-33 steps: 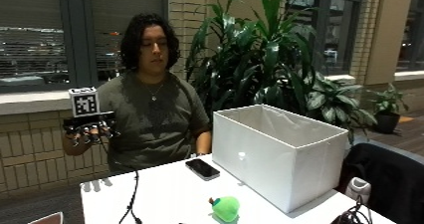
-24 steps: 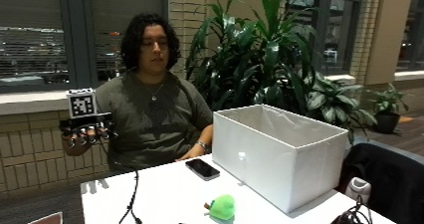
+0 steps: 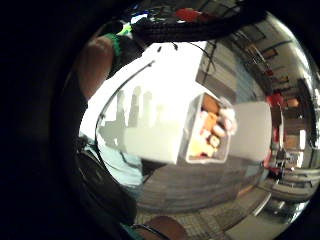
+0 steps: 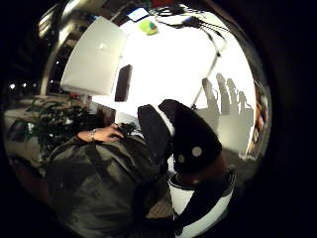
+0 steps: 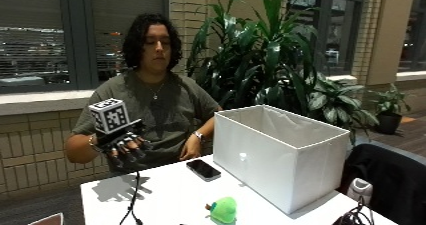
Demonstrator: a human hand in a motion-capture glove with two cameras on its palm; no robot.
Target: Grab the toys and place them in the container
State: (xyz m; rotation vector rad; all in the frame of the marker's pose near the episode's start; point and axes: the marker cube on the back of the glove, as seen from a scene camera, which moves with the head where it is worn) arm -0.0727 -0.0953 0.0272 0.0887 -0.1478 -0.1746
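A green toy [image 5: 223,210] lies on the white table [image 5: 166,195] near its front edge, in front of the tall white fabric container [image 5: 279,155]. My gloved right hand [image 5: 123,146] hangs above the table's left end, well away from the toy, with fingers pointing down, loosely spread and holding nothing. In the thumb side palm view the green toy [image 4: 147,26] lies far across the table beside the container [image 4: 94,57], and a gloved finger [image 4: 190,136] shows close up. The fingers' shadow falls on the table.
A black phone [image 5: 203,169] lies between the person and the container. The bare left hand [image 5: 193,150] rests at the table's far edge. A black cable [image 5: 133,200] crosses the table's left part. A clear bin of several colourful toys [image 3: 210,132] sits at a table end.
My gloved hand has come in from beside the shoulder toward the table's left end and a little lower. The green toy, phone and container have not moved.
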